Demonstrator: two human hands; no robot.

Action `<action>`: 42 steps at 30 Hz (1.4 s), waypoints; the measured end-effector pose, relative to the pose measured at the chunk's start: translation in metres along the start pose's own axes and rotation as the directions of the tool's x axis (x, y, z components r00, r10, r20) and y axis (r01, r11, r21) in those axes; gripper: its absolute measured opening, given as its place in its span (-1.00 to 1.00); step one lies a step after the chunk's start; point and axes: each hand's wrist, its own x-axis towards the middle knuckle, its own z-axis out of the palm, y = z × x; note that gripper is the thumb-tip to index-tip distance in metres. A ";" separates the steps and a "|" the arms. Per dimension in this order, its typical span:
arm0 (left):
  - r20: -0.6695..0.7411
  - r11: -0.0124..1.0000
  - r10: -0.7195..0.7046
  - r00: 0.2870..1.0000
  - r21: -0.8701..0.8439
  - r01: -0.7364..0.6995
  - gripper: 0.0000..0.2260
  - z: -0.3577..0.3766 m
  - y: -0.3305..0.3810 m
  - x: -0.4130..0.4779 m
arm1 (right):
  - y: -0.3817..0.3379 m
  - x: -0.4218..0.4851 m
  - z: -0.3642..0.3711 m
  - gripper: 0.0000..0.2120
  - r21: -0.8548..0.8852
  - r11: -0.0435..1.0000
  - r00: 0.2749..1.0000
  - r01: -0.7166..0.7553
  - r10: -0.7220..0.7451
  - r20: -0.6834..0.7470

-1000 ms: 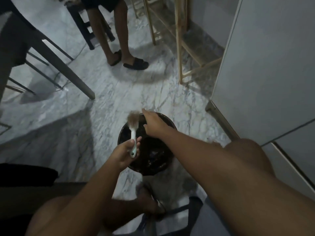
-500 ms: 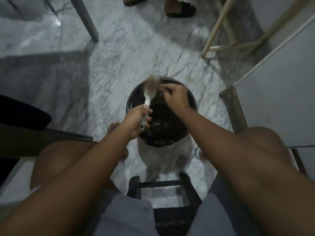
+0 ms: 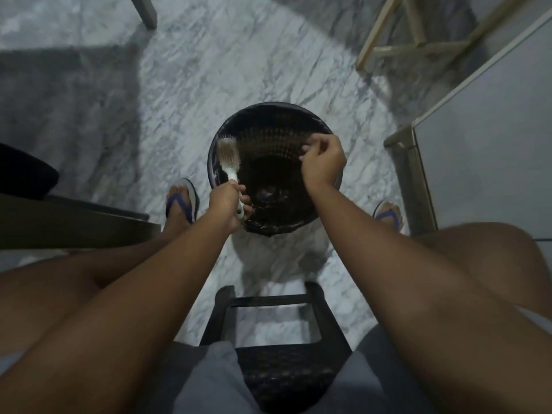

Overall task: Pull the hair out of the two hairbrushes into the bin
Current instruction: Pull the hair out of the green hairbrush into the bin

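The black bin [image 3: 270, 106] sits on the floor between your feet, open below both hands. Your right hand [image 3: 324, 162] hovers over its right rim with the fingertips bunched together. Whether they pinch a tuft cannot be told, so spread them well inside the rim. Your left hand [image 3: 227, 204] clamps the handle of the hairbrush [image 3: 232, 171], its head over the left rim. Tilt it inward, because hair [image 3: 225, 149] is matted in the bristles.
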 end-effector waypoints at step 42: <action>0.202 0.845 0.328 0.923 0.374 -0.383 -0.81 0.012 0.024 0.011 | -0.002 0.003 0.000 -0.45 -0.449 0.885 0.797 0.126 0.179 0.576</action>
